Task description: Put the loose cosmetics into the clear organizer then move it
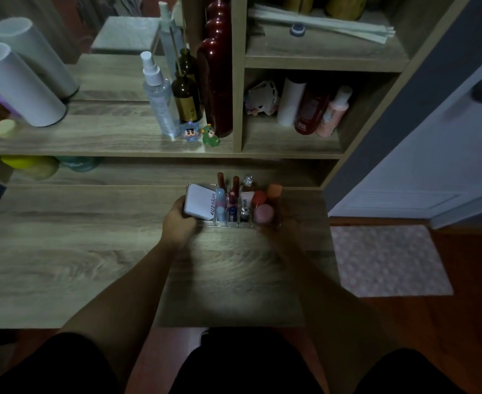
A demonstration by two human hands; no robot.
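Note:
The clear organizer [205, 224] sits on the wooden desk at the far middle, near the back edge. It holds a white compact [197, 203] at its left, several lip tubes and small bottles [232, 194] in the middle slots, and pink and orange sponges [264, 207] at its right. My left hand [178, 220] grips the organizer's left end, fingers against the compact. My right hand [286, 227] is at its right end, dark and blurred, seemingly holding that side.
The wooden desk [78, 251] stretches to the left. A shelf above carries a spray bottle [159, 95], brown bottle [187, 98], red bottle [217, 81], two small figures [203, 135] and white cylinders [21, 86]. A patterned mat [384, 260] lies on the floor at right.

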